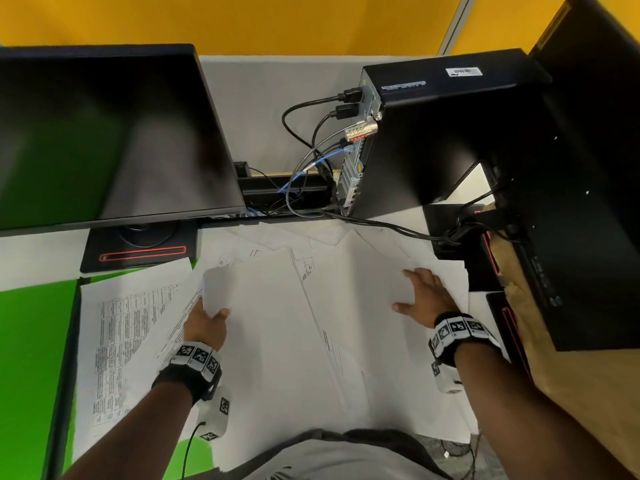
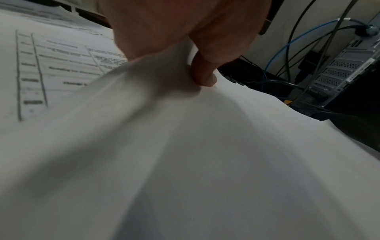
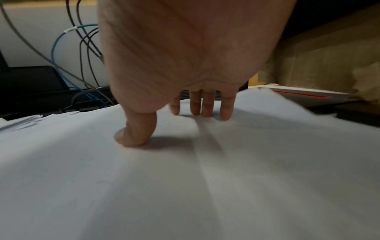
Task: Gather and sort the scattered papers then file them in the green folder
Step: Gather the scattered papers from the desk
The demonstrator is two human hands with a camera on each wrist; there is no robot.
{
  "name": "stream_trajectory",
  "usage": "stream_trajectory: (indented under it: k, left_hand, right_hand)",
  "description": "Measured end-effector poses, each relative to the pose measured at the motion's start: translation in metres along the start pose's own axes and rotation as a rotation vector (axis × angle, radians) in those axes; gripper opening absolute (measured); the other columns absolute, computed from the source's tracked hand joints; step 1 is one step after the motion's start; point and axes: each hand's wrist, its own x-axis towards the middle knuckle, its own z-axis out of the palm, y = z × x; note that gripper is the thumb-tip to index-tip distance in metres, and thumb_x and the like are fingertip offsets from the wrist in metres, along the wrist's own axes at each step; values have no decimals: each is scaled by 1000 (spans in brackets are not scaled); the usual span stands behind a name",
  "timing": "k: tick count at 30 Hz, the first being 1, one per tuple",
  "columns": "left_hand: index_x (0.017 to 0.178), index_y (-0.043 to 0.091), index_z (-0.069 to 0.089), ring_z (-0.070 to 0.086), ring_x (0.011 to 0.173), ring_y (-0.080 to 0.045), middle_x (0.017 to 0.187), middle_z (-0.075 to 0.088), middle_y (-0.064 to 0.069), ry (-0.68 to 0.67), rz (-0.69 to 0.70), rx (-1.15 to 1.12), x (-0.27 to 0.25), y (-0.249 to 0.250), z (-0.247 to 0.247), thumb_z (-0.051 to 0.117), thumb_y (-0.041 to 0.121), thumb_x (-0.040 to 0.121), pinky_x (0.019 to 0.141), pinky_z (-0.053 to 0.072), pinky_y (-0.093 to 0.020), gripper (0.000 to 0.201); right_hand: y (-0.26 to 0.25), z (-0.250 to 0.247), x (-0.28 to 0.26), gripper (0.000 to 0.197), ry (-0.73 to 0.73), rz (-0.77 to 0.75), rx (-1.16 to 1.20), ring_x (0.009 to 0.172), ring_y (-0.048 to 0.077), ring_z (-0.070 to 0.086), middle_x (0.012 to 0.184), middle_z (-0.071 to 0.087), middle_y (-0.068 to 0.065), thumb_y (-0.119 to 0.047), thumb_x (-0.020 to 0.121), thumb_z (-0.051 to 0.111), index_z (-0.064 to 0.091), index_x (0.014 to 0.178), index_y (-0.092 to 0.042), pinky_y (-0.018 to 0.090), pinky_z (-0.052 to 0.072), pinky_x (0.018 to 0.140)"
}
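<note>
Several white papers (image 1: pixel 304 323) lie overlapped across the desk in front of me. My left hand (image 1: pixel 207 318) pinches the curled left corner of a blank sheet (image 2: pixel 185 129), thumb on top, lifting it off a printed table sheet (image 1: pixel 131 327). My right hand (image 1: pixel 424 292) lies flat with spread fingers (image 3: pixel 205 107), pressing the right side of the pile (image 3: pixel 185 178). The green folder (image 1: pixel 31 358) lies open at the left, partly under the printed sheet.
A dark monitor (image 1: pixel 104 133) on its black stand (image 1: pixel 138 251) rises at the back left. A black computer case (image 1: pixel 433 133) with a tangle of cables (image 1: pixel 311 161) stands behind the papers. Another black monitor (image 1: pixel 581 202) is at the right.
</note>
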Motion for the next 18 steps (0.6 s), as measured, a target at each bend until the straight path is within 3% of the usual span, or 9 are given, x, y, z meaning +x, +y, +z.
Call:
stream_trajectory:
  k: [3, 6, 8, 12, 14, 18]
  left_hand:
    - [128, 5, 54, 58, 110, -42, 118, 63, -23, 8, -2, 3, -3, 1, -1, 63, 19, 89, 92, 45, -45, 42]
    - [128, 4, 53, 57, 111, -43, 119, 62, -24, 12, 6, -10, -4, 2, -1, 63, 17, 89, 93, 44, -46, 43]
    - [128, 2, 54, 57, 111, -43, 119, 62, -25, 3, -1, -16, -4, 3, -3, 64, 17, 88, 93, 45, -46, 44]
    - [127, 3, 54, 58, 109, -43, 119, 62, -25, 4, -6, -35, -4, -1, -10, 66, 18, 87, 94, 46, -48, 45]
    - [128, 3, 54, 58, 109, -43, 119, 62, -25, 2, -9, -54, -4, -3, -11, 66, 18, 87, 94, 47, -49, 45]
    - [126, 5, 56, 59, 109, -40, 119, 64, -20, -12, 5, -153, -9, -3, -13, 66, 20, 87, 93, 47, -46, 43]
  right_hand:
    - [-11, 1, 7, 95, 19, 46, -3, 136, 28, 29, 149, 28, 5, -52, 78, 70, 20, 151, -20, 40, 29, 112]
    - [-18, 3, 12, 71, -6, 18, 97, 129, 27, 41, 136, 45, 5, -48, 80, 70, 40, 139, -21, 38, 36, 107]
    - [-20, 3, 12, 62, -21, 10, 121, 127, 27, 43, 133, 48, 7, -46, 83, 68, 46, 135, -19, 38, 37, 106]
    - [-26, 5, 11, 74, -67, 54, 201, 126, 27, 47, 139, 42, 7, -46, 79, 72, 39, 140, -17, 38, 41, 105]
    - [-29, 5, 10, 75, -85, 76, 202, 123, 28, 52, 139, 48, 5, -46, 80, 71, 36, 141, -19, 39, 44, 103]
    - [-37, -2, 2, 50, -114, 34, 114, 114, 30, 58, 129, 60, 6, -41, 89, 59, 43, 135, -29, 39, 48, 97]
